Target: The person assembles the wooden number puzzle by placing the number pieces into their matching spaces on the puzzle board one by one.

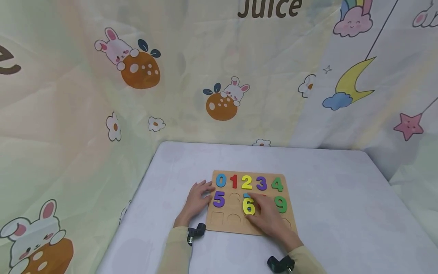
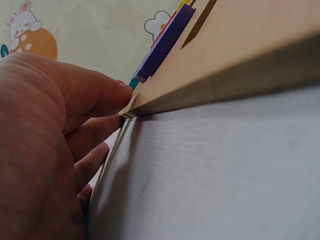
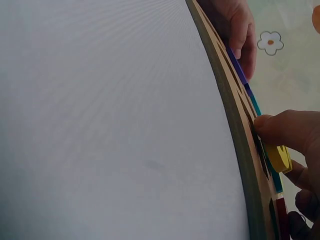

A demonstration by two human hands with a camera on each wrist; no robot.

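Note:
A wooden number puzzle board (image 1: 222, 226) lies on the table. My right hand (image 1: 268, 215) pinches a yellow number 6 (image 1: 248, 206) between thumb and fingers, close over the board's middle row. In the right wrist view the yellow 6 (image 3: 278, 159) tilts against its thumb. Partly hidden behind it is a blue piece (image 1: 246, 195). Left of the 6 shows an unfilled recess (image 1: 235, 199). My left hand (image 1: 197, 199) rests its nearly straight fingers at the board's left edge, beside the purple 5 (image 1: 219, 199). The left wrist view shows its fingertips (image 2: 122, 95) at the board's corner.
Along the top row sit a blue 0 (image 1: 221, 180), red 1 (image 1: 234, 181), yellow 2 (image 1: 246, 182), purple 3 (image 1: 261, 183) and green 4 (image 1: 277, 184). A green 9 (image 1: 280, 204) is right of my right hand. The white-covered table (image 1: 342, 213) meets a printed cloth backdrop (image 1: 184, 76).

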